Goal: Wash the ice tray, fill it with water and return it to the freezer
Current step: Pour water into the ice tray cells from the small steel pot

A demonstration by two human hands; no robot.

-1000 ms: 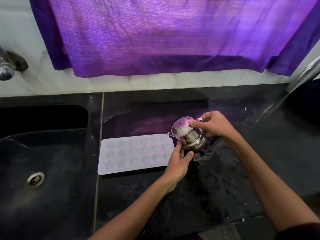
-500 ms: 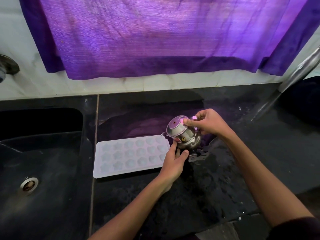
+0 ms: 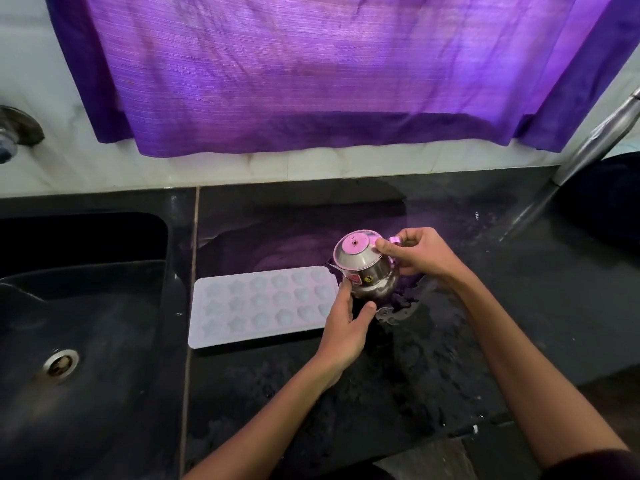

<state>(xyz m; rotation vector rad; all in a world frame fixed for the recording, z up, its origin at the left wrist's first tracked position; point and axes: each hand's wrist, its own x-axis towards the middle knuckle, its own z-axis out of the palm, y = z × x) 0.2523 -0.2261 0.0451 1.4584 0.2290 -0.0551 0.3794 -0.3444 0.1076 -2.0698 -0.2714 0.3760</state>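
Note:
A white ice tray (image 3: 256, 306) with star and flower moulds lies flat on the wet black counter (image 3: 433, 358), just right of the sink. At its right end stands a small steel kettle (image 3: 367, 271) with a lid, its spout pointing at the tray. My right hand (image 3: 415, 254) holds the kettle's handle with the thumb on the lid. My left hand (image 3: 346, 327) cups the kettle's lower front, fingers curled against it, and hides the tray's right edge.
A black sink (image 3: 86, 323) with a metal drain (image 3: 60, 363) fills the left side. A tap (image 3: 14, 133) juts from the wall at the far left. A purple curtain (image 3: 346, 71) hangs behind. A steel pipe (image 3: 595, 140) slants at the right.
The kettle has come more upright, its lid now facing up. Both hands kept their hold. The tray has not moved.

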